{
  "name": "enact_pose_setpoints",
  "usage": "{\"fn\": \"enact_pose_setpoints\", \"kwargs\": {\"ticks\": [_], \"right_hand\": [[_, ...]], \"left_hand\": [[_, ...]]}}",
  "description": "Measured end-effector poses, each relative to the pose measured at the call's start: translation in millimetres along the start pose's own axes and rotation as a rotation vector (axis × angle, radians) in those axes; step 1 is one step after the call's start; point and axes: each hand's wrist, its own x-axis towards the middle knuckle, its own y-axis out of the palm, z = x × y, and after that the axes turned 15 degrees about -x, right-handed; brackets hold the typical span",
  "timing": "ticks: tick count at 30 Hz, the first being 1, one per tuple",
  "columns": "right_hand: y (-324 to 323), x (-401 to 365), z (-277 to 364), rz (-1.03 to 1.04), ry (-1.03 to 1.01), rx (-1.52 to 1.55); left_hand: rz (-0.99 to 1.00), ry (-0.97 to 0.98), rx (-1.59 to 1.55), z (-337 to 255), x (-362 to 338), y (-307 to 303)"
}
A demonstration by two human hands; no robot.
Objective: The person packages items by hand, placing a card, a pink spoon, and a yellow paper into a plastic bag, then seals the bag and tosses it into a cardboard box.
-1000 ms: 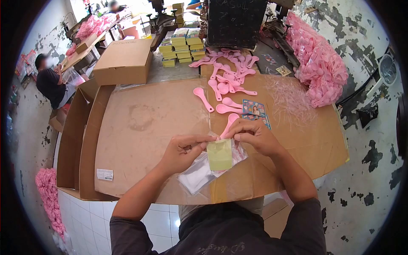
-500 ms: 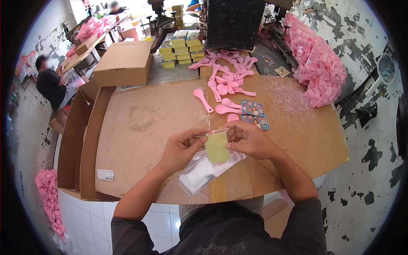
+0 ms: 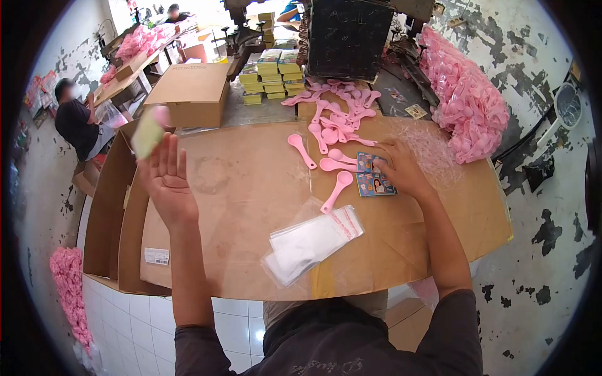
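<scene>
Left hand [image 3: 168, 182]: fingers extended, one blurred packet [image 3: 149, 135] at eleven o'clock, hold unclear. Right hand [image 3: 402, 168]: fingers parted over two cards [image 3: 378, 185].

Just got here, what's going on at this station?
The person's left hand is raised, palm open, with a motion-blurred yellow-green and pink flat packet at its upper end; whether it's gripped isn't clear. The right hand is over the small blue printed cards. Clear flat plastic bags lie nearer the person, and loose pink plastic spoons are heaped beyond the cards.
</scene>
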Motion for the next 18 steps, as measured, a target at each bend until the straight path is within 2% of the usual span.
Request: {"fn": "enact_pose_setpoints", "kwargs": {"ticks": [2, 5, 8, 11, 13, 17, 18], "right_hand": [[7, -6, -8, 0.005, 0.008, -0.021], [14, -10, -8, 0.010, 0.015, -0.035], [10, -8, -8, -0.003, 0.083, 0.100], [0, -7, -8, 0.051, 0.202, 0.390], [-6, -10, 4, 0.040, 0.282, 0.627], [-18, -12, 49, 0.136, 0.265, 1.067], [-13, -15, 63, 0.165, 0.241, 1.149]], "left_hand": [[0.019, -0.076, -0.079, -5, 0, 3], [0.414, -0.222, 0.485, 39, -14, -37], [0.797, -0.287, 1.068, 66, -73, -10], [1.146, 0.010, 1.356, 81, -95, -14], [1.118, -0.096, 1.316, 84, -96, -18], [1.000, -0.338, 1.185, 87, -93, -23], [0.920, -0.440, 1.045, 90, -92, -26]]}}
